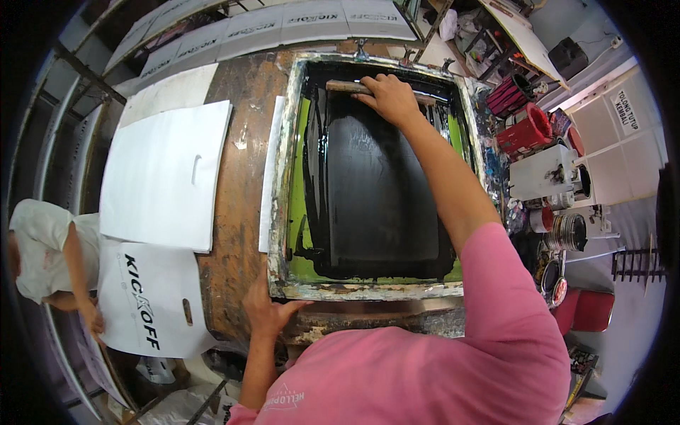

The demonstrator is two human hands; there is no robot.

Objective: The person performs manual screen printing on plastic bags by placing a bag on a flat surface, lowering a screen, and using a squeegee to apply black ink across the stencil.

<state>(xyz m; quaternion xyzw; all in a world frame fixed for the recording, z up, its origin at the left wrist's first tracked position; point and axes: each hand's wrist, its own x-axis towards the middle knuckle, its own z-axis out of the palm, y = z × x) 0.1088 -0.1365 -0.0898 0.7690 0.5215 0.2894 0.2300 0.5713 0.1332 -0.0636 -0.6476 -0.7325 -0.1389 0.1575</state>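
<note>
A wooden-framed printing screen lies on the worktable, its green mesh largely covered with wet black ink. Across its far end lies a squeegee with a wooden handle. My right hand is wrapped over that handle, my forearm stretching across the screen's right side. At the near left corner, my left hand grips the frame, with the thumb along its near edge and the fingertips partly hidden. A white sheet sticks out from beneath the frame's left side.
Left of the screen sits a stack of white bags; a black-printed bag is held by a co-worker's hand. Ink tins and buckets crowd the right. Printed bags lie on racks at the back.
</note>
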